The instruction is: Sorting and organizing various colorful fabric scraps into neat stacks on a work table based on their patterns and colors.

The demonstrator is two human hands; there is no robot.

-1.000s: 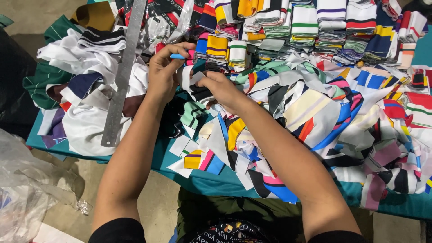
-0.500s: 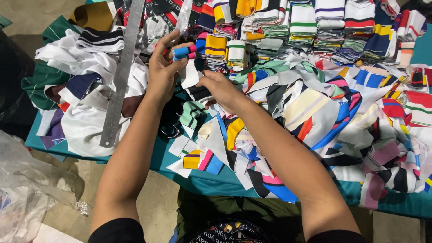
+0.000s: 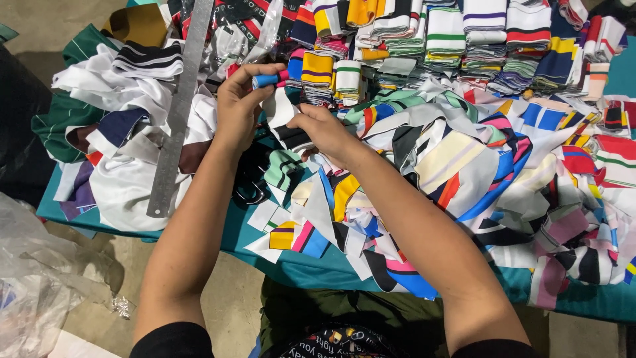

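My left hand (image 3: 242, 103) is raised over the table and grips a small blue and pink pen-like tool (image 3: 268, 80) between thumb and fingers. My right hand (image 3: 321, 127) rests lower, to its right, pinching a white and black striped fabric strip (image 3: 286, 126) against the pile. Loose cut fabric pieces (image 3: 318, 219) in many colours lie under both forearms on the teal table (image 3: 298, 268).
A long metal ruler (image 3: 177, 116) lies diagonally at left over white and green cloth (image 3: 126, 179). Folded striped collars (image 3: 464, 40) are stacked along the far edge. A heap of coloured strips (image 3: 530, 185) fills the right. Clear plastic bags (image 3: 33, 278) sit on the floor at left.
My left hand has lifted the blue and pink tool up and slightly right, above the fabric. My right hand has stayed on the striped strip.
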